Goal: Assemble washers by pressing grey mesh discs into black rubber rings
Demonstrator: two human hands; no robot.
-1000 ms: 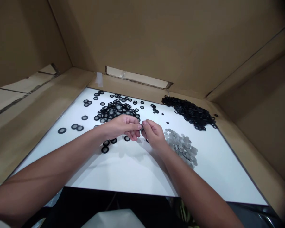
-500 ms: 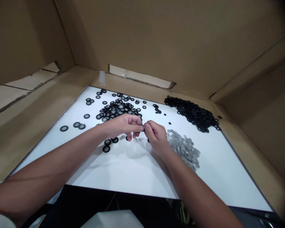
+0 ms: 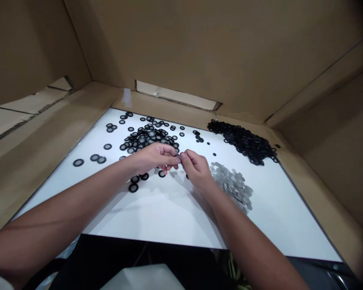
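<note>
Above the middle of the white board, my left hand (image 3: 157, 156) and my right hand (image 3: 196, 166) meet at the fingertips. Between them both pinch a small black rubber ring (image 3: 178, 157), mostly covered by the fingers; whether a disc sits in it I cannot tell. Behind my left hand lies a pile of black rings with grey mesh discs in them (image 3: 148, 136), with several loose ones around it. Right of my right hand is a heap of loose grey discs (image 3: 232, 185). A heap of bare black rings (image 3: 243, 141) lies at the back right.
Cardboard walls (image 3: 181, 48) enclose the white board (image 3: 157, 217) at the back and sides. A slot (image 3: 178, 95) is cut in the back wall. A few small black bits (image 3: 199, 138) lie between the ring piles.
The whole view has shifted slightly, so everything sits a little further left and up. Both hands keep their pinch on the ring, with only small finger movement.
</note>
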